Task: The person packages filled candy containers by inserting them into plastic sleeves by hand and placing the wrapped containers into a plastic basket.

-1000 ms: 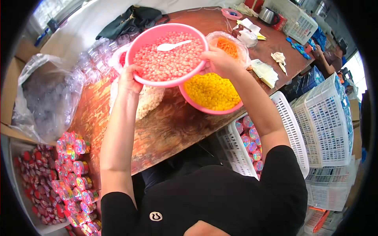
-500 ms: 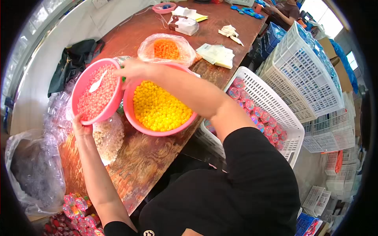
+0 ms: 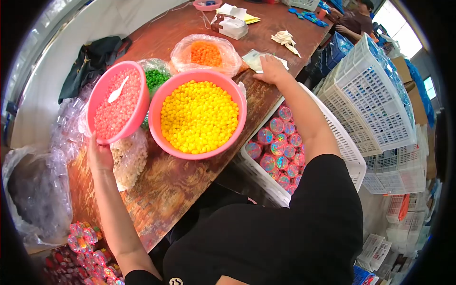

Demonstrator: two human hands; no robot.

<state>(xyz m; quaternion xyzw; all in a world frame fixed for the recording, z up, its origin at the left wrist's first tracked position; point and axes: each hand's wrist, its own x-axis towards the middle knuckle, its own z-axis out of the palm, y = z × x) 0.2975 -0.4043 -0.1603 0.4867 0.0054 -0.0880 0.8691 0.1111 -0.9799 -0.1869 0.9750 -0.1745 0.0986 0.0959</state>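
My left hand grips the lower rim of a tilted pink bowl of pink beads, with a white spoon lying on them. Right of it stands a larger pink bowl full of yellow beads. My right hand is over a pale paper packet near the table's right edge, fingers apart. Behind the bowls are a bag of orange beads and a bag of green beads. A bag of cream beads lies below the tilted bowl.
A white basket of shiny round containers stands beside the wooden table. Stacked crates are at the right. Clear plastic cups and a plastic bag lie left. A person sits at the far right.
The pink bead bowl has moved left and tilted. My right hand has let go of it and moved right to the paper packet. The view has shifted, showing more of the right side.
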